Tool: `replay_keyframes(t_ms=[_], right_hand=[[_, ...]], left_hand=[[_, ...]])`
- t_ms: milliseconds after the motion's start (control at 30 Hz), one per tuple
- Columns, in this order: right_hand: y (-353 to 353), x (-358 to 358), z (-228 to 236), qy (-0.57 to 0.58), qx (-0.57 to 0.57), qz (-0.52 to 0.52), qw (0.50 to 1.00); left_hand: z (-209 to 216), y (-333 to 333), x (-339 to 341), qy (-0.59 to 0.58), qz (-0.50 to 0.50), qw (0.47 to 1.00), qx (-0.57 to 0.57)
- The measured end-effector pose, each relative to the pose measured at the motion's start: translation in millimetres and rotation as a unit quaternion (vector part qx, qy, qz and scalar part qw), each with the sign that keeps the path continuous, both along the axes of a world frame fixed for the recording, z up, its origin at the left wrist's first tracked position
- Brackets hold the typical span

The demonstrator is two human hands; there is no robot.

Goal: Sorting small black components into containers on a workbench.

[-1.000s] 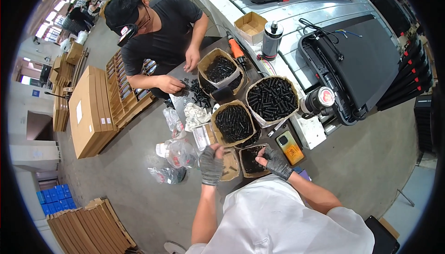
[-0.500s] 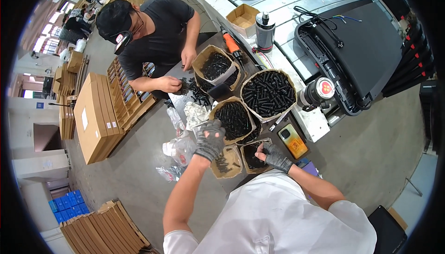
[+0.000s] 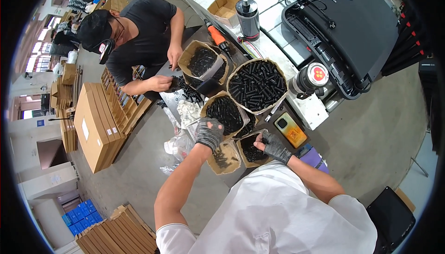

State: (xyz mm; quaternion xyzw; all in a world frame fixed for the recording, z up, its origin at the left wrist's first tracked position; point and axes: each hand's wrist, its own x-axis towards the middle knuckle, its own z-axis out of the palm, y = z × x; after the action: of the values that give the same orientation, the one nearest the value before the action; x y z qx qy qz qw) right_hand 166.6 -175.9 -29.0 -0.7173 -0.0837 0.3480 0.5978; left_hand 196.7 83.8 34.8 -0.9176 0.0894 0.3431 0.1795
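My left hand (image 3: 209,132), in a grey fingerless-style glove, is at the near edge of a carton of slim black screw-like parts (image 3: 224,113). Its fingers curl downward, and whatever they grip is hidden. Over a small carton of fine black pieces (image 3: 251,151) is my right hand (image 3: 274,146), gloved alike, thumb and fingers drawn together; what they hold is too small to name. Below my left hand stands a shallow carton (image 3: 227,167) with a few dark pieces. Beyond is a larger carton of thick black cylindrical parts (image 3: 257,85).
Across the table a person in black (image 3: 143,36) handles small black parts beside another carton (image 3: 202,62). An orange-handled tool (image 3: 216,35), a phone (image 3: 290,130), a white cloth (image 3: 189,113) and plastic bags (image 3: 179,145) lie around. Motors (image 3: 248,20) and a black housing (image 3: 343,41) rest on the right.
The whole view has shifted a little, so the table sits further left and up. Both my hands remain at the same cartons, with the right thumb and fingers slightly repositioned.
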Motion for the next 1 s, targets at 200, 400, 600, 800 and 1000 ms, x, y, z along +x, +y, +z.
replay_keyframes(t_ms=[200, 400, 600, 800, 1000], right_hand=[[-4.3, 3.0, 1.8, -0.008, -0.002, -0.004, 1.000], [-4.3, 3.9, 7.8, -0.002, 0.006, -0.015, 1.000], [-6.1, 6.4, 10.4, 0.039, 0.010, -0.017, 0.999], [-2.8, 3.9, 2.1, 0.016, 0.014, -0.026, 0.999], [-4.7, 4.9, -0.9, 0.025, 0.010, -0.027, 0.999]], left_hand=[[4.8, -4.5, 5.2, 0.017, -0.011, 1.000, -0.024], [5.1, -6.4, 5.2, 0.021, -0.009, 0.999, -0.023], [17.0, -3.3, 6.8, 0.021, -0.010, 0.999, -0.029], [13.6, -0.8, 5.6, 0.009, -0.027, 0.999, -0.017], [27.7, 2.5, 11.6, -0.057, 0.028, 0.998, -0.013]])
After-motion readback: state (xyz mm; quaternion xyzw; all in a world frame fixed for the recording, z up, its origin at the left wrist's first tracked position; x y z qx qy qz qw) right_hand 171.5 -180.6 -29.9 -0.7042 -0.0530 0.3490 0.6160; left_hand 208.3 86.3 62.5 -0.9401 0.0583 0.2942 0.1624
